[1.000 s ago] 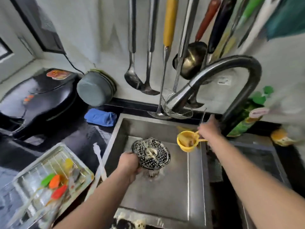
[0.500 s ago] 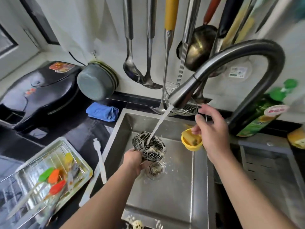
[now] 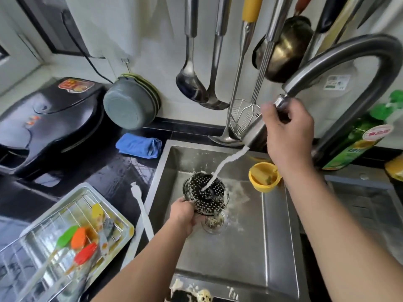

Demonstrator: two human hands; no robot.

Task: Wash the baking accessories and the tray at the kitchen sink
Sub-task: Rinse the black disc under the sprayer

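My left hand (image 3: 184,214) grips a round perforated metal strainer (image 3: 208,194) over the steel sink (image 3: 237,253), just above the drain (image 3: 214,222). A stream of water (image 3: 226,163) falls from the tap head onto the strainer. My right hand (image 3: 285,131) is closed around the spout of the curved grey tap (image 3: 340,59). On the counter at the left lies a metal baking tray (image 3: 122,221) with a wire rack, green, orange and red silicone spatulas (image 3: 75,240), a yellow brush and a fork. A white spatula (image 3: 141,210) rests on the sink's left edge.
A yellow cup (image 3: 265,176) with a sponge sits at the sink's back right. Ladles and skimmers (image 3: 192,83) hang on the wall behind. A blue cloth (image 3: 139,146), a grey bowl (image 3: 129,105) and a black griddle (image 3: 48,125) stand at the left; a green bottle (image 3: 357,144) at the right.
My right hand left the yellow cup and rose to grip the tap spout. Water began running onto the strainer, and the debris on it has washed off. The left hand kept its hold.
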